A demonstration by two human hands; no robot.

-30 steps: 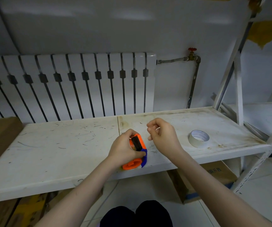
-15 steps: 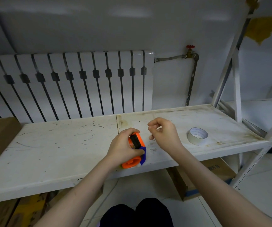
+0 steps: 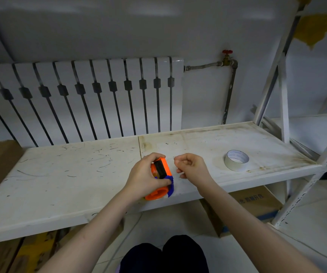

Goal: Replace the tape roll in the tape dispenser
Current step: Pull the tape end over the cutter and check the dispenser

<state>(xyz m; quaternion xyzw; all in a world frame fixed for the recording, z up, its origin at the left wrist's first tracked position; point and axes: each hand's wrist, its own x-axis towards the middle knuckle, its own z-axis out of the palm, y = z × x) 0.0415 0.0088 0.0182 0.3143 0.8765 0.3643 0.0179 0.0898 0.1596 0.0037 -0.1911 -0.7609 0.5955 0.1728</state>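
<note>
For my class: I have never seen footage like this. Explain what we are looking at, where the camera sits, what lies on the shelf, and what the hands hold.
There is no machine here: a person works with two bare hands. The single picture comes from a camera worn on the person's head, looking forward and down. The left hand grips an orange and blue tape dispenser at the front edge of a scuffed white shelf. The right hand is beside it, fingers pinched together; whether they hold anything is too small to tell. A tape roll lies flat on the shelf to the right, untouched. Behind stands a white radiator; cardboard boxes sit below.
</note>
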